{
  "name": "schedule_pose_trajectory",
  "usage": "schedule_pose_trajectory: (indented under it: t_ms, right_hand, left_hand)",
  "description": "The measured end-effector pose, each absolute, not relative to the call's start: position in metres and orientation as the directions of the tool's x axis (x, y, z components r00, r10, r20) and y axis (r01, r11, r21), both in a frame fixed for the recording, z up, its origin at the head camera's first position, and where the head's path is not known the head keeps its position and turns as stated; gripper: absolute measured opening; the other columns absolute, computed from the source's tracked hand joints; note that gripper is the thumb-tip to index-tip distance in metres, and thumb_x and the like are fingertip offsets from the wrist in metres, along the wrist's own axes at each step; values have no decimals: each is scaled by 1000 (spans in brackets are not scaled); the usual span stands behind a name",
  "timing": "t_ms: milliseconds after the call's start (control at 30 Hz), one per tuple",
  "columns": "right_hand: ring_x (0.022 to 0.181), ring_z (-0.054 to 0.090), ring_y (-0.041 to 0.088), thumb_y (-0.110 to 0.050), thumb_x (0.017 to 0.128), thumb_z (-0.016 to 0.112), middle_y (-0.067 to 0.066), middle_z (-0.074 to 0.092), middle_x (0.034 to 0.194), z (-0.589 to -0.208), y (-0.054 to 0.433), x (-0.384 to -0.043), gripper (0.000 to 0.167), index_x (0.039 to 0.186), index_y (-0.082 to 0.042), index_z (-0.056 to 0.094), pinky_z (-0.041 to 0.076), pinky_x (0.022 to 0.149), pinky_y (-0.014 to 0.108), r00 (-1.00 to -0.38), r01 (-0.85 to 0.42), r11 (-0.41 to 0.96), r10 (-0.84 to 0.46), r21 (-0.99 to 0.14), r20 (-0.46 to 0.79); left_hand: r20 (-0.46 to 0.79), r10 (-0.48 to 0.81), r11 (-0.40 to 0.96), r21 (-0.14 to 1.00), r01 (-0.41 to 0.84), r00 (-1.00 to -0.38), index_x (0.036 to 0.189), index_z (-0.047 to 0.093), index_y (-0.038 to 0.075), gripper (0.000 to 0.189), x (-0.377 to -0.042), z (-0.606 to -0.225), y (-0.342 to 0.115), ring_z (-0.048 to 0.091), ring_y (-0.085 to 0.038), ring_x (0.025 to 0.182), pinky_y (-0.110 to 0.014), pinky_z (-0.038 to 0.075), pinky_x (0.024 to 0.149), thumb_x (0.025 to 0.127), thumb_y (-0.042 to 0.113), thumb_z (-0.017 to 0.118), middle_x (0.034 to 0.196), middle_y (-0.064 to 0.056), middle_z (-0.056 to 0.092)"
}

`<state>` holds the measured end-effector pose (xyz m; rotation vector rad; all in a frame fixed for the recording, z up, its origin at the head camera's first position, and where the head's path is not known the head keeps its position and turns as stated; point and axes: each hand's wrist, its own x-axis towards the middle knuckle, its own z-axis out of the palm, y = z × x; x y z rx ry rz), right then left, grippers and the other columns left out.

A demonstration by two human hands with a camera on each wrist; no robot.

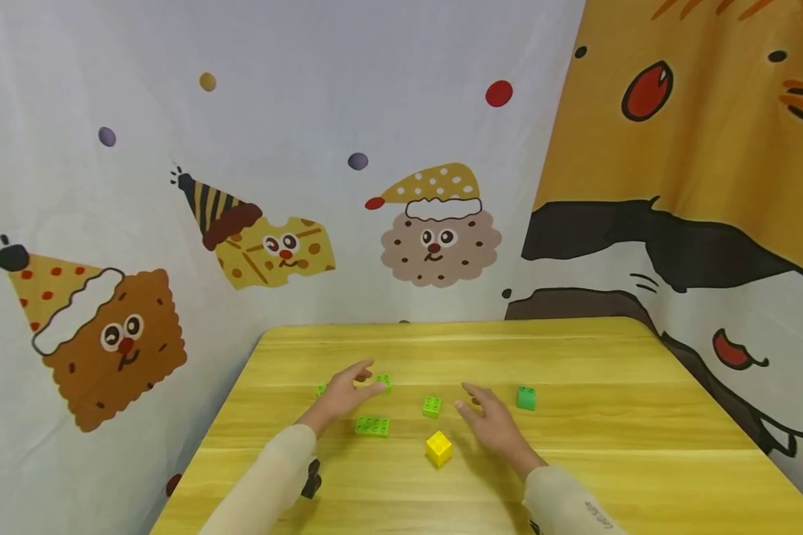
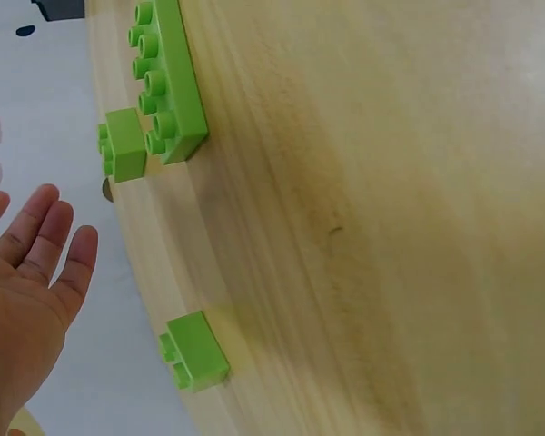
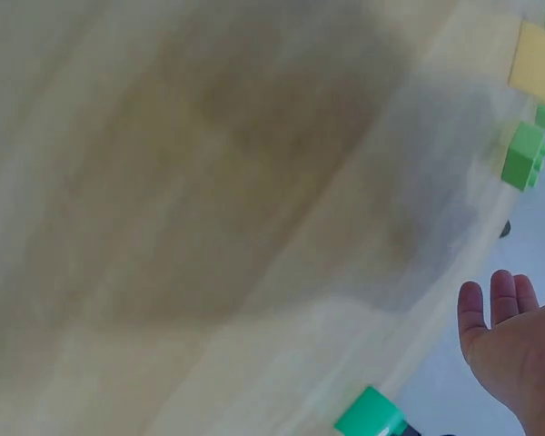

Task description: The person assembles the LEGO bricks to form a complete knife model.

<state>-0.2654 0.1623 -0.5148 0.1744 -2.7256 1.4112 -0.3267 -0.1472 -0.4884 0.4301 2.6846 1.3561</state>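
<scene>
My left hand hovers at the left with fingers spread and holds nothing. Beneath and around it lie toy building bricks: a long light green brick, a small light green brick by the thumb, and another light green brick mostly hidden behind the hand. My right hand, empty too, has its fingers relaxed and pointing inward. Between the hands sit a light green brick and, nearer me, a yellow brick. Right of the right hand stands a darker green brick.
All the bricks rest on a wood-grain table. Its far edge meets a white cloth backdrop printed with cartoon snacks, and a large cartoon figure covers the right side. A black device shows under the left wrist.
</scene>
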Motion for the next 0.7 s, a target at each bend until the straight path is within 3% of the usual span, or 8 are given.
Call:
schedule_pose_trajectory:
  t_ms: [300, 700]
  right_hand:
    - [126, 50, 38, -48, 97, 60, 18, 49, 143, -520, 154, -255, 67, 145, -3, 48, 42, 100, 57, -993, -114, 512, -86, -852, 81]
    - [121, 54, 38, -42, 93, 69, 20, 53, 136, -526, 145, -239, 68, 144, -3, 48, 46, 97, 54, -990, -96, 449, -133, -888, 40]
  left_hand:
    - [13, 320, 539, 820, 193, -947, 149, 45, 14, 67, -320, -489, -154, 47, -33, 128, -58, 38, 102, 94, 45, 67, 140, -14, 53]
    - [-18, 344, 538, 823, 181, -939, 148, 47, 12, 67, -319, -499, -158, 49, -32, 125, -59, 38, 101, 93, 43, 69, 137, -12, 54]
